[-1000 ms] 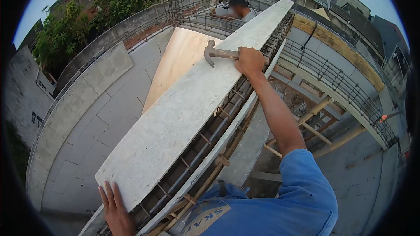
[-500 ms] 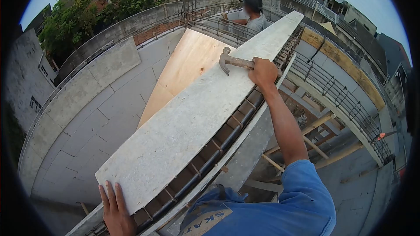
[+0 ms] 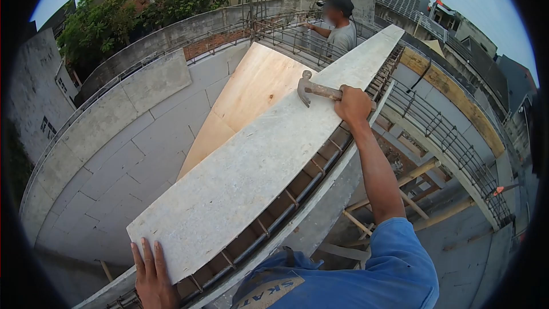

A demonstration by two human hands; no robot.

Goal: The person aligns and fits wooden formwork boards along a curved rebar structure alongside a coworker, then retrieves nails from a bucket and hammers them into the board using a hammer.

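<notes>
A long grey board [image 3: 240, 171] lies diagonally over a rebar cage [image 3: 263, 226] inside narrow formwork. My right hand [image 3: 353, 105] is wrapped round the handle of a claw hammer [image 3: 321, 90], resting at the board's right edge; the hammer head is over the board, pointing left. My left hand [image 3: 153, 277] lies at the board's near left end, fingers stretched out and spread on its surface, holding nothing. Beyond the board's left edge, a light plywood sheet [image 3: 251, 91] leans, partly hidden by the board.
A co-worker [image 3: 342, 28] in a grey shirt and dark cap is behind the board's far end. A block wall [image 3: 131, 154] curves along the left. At the right are a rebar cage [image 3: 440, 123], a timber plank [image 3: 457, 100] and bamboo poles [image 3: 420, 174] over a drop.
The view has shifted, so the board, hammer and co-worker appear lower and further right. The co-worker's head and torso show more upright. Both my hands keep their holds.
</notes>
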